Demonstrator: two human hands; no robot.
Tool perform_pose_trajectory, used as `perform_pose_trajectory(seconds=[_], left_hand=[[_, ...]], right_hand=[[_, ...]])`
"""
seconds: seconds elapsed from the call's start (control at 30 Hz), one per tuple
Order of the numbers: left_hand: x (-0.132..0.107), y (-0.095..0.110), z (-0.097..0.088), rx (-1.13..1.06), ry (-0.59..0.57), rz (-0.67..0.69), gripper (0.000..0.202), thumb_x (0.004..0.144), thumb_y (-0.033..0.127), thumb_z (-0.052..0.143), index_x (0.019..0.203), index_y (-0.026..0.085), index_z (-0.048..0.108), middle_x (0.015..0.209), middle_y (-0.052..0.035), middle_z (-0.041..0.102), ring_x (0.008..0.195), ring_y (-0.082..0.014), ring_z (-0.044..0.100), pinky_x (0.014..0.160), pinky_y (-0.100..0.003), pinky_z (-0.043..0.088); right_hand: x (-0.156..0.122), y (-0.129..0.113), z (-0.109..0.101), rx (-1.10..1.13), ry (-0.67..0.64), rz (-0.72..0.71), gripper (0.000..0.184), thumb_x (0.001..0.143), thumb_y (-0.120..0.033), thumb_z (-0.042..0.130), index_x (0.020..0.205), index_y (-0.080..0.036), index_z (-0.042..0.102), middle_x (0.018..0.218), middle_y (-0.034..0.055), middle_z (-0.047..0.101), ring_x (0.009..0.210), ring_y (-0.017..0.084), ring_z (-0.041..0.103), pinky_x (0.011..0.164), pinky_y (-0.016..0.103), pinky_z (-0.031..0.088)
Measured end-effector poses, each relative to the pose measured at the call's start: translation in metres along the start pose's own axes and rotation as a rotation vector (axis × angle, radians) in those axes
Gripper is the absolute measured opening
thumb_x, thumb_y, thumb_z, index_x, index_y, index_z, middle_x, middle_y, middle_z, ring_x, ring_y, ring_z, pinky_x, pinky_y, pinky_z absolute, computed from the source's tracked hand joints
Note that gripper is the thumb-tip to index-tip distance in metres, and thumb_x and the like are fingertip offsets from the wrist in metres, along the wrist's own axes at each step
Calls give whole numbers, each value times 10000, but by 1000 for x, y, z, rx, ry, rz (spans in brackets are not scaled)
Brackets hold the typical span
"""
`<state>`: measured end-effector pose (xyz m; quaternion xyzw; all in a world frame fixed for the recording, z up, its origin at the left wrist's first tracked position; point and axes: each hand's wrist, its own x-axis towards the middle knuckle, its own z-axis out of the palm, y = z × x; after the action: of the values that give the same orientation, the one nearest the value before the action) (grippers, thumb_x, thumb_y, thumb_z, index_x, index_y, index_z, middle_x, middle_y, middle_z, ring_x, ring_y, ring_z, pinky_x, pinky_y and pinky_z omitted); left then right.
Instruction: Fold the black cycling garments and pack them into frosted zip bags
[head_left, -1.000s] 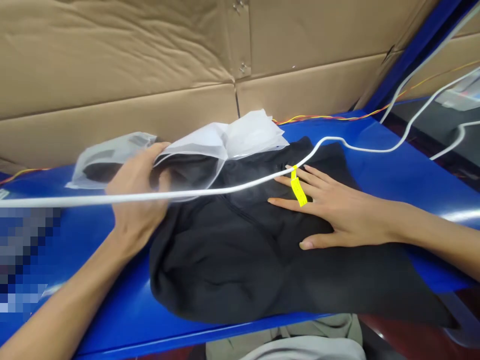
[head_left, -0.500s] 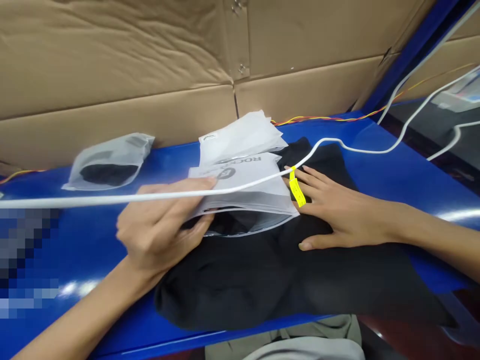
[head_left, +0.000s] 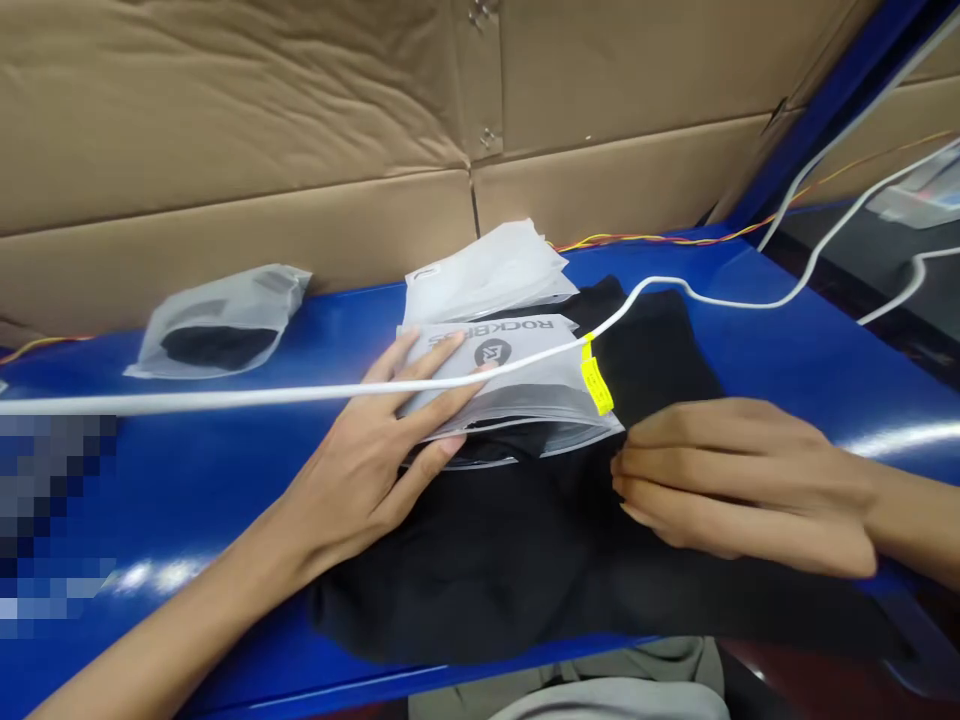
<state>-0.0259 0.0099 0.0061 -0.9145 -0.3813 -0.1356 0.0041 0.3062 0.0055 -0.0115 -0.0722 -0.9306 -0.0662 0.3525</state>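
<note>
My left hand (head_left: pixel 375 450) lies with spread fingers on a translucent white plastic bag (head_left: pixel 525 400) printed with grey lettering and a round logo. Its thumb rests by the bag's gaping mouth, which faces me. Black material shows inside. Under the bag spreads a black cloth (head_left: pixel 480 570), seemingly a garment. At the bag's right corner, my right hand (head_left: pixel 735 480) is closed, fingers bunched together over the cloth. What those fingertips pinch, if anything, is hidden.
A white cable (head_left: pixel 300 393) with a yellow tag (head_left: pixel 597 385) crosses in front of the bag. More white bags (head_left: pixel 487 270) lie behind. At left sits a filled bag (head_left: pixel 217 330) on the blue table (head_left: pixel 195 470). Cardboard (head_left: pixel 225 130) lines the back.
My left hand has gone from gripping the bag's left edge to lying spread on top. The right hand has drawn back toward me and closed. The bag has slid slightly right.
</note>
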Motion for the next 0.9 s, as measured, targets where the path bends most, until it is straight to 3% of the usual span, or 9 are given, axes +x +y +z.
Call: perform_pose_trajectory(seconds=[0.1, 0.2, 0.33, 0.47, 0.57, 0.73, 0.9], left_hand=[[-3, 1, 1, -36, 32, -12, 604, 1083, 319, 458, 1677, 263, 372, 1743, -72, 381, 1591, -325, 404, 1280, -463, 412], [-5, 2, 3, -56, 130, 31, 636, 1038, 296, 511, 1660, 244, 390, 1645, -69, 538, 1485, -288, 560, 1195, -366, 509], [-5, 3, 3, -50, 154, 59, 603, 1015, 274, 539, 1612, 229, 466, 1605, -83, 583, 1406, -288, 637, 1115, -336, 570], [-4, 3, 2, -64, 150, 77, 581, 1010, 265, 553, 1586, 211, 500, 1560, -104, 625, 1370, -297, 667, 1072, -332, 595], [-3, 4, 3, -49, 152, 76, 556, 1012, 274, 551, 1562, 197, 530, 1533, -117, 648, 1342, -298, 687, 1061, -324, 597], [-2, 7, 5, 2, 164, 107, 536, 1015, 294, 551, 1532, 152, 547, 1526, -168, 641, 1336, -299, 689, 1091, -327, 578], [-2, 6, 5, 3, 138, 122, 516, 1047, 306, 522, 1528, 119, 539, 1513, -187, 645, 1339, -287, 685, 1113, -323, 561]], right_hand=[[0, -7, 2, 23, -83, 11, 287, 1069, -116, 483, 1181, -110, 747, 1268, 117, 785, 1306, 215, 684, 1082, 307, 616], [2, -9, 11, -45, -62, 7, 274, 1045, -78, 508, 1215, -42, 720, 1374, 190, 731, 1425, 273, 607, 1189, 384, 552], [4, -7, 21, -133, -113, 33, 203, 968, -37, 631, 1145, -52, 728, 1502, 242, 631, 1383, 325, 639, 1118, 437, 601], [6, -9, 24, -172, -177, 79, 187, 976, -78, 636, 1131, -78, 740, 1589, 246, 542, 1439, 325, 582, 1051, 397, 612], [8, -9, 24, -210, -241, 93, 152, 1001, -143, 617, 1069, -114, 749, 1557, 235, 575, 1397, 333, 604, 1007, 420, 610], [10, -9, 23, -244, -356, 149, 171, 1017, -254, 603, 1003, -141, 730, 1464, 265, 640, 1090, 331, 726, 772, 417, 606], [6, -8, 22, -240, -304, 92, 175, 1034, -234, 585, 1069, -144, 731, 1420, 200, 687, 1214, 316, 688, 857, 410, 589]])
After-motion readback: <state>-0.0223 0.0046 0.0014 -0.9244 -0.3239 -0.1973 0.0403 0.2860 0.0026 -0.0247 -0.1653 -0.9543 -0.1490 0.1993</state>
